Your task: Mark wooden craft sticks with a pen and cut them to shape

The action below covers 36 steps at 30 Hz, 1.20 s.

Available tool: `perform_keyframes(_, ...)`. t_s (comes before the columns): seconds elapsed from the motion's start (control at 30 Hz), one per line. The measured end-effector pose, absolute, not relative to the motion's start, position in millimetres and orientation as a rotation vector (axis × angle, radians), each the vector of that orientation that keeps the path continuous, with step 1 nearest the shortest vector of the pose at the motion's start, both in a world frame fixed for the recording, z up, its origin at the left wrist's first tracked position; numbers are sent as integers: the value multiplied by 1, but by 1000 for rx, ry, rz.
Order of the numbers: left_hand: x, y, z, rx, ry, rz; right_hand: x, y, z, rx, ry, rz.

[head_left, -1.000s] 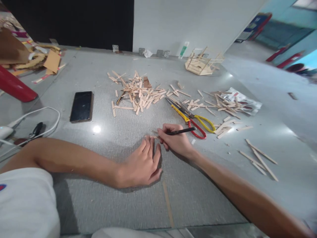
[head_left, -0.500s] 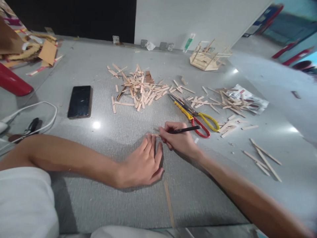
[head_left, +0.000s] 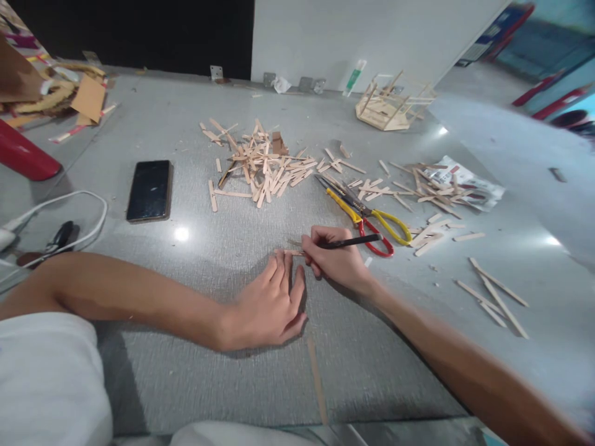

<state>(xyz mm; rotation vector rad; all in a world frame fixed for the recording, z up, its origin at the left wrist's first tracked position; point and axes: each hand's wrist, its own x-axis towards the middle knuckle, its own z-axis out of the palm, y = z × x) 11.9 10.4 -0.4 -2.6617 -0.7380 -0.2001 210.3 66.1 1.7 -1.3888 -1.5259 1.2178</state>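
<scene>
My right hand (head_left: 337,257) is closed around a black pen (head_left: 351,241), whose tip end is hidden by the fingers. Under the fingertips of my left hand (head_left: 272,300) lies one end of a small wooden stick (head_left: 292,252), flat on the grey table (head_left: 223,390). The left fingers are spread, and its thumb rests on the table. The stick's other end reaches the right fingertips. A pile of short wooden pieces (head_left: 264,164) lies beyond both hands. Pliers with red and yellow handles (head_left: 360,214) lie just past my right hand.
A phone (head_left: 149,190) and white cable (head_left: 95,229) lie at left, near a red object (head_left: 25,152). At the back right stands a wooden stick frame (head_left: 385,108). A plastic packet (head_left: 465,183) and more sticks (head_left: 497,294) are on the right.
My right hand has shifted slightly to the right with the pen, showing a little more of the small stick. My left hand has stayed in place.
</scene>
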Motion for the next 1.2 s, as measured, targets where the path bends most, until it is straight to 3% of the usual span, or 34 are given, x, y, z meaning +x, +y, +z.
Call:
perform_keyframes(0.97,13,9,-2,-2678,-745,-206,208,66,7,-1408,-1721,1064)
perform_keyframes(1.2,12,10,-1,-2689,-734,-221,209,68,0,-1364,-1557,1227)
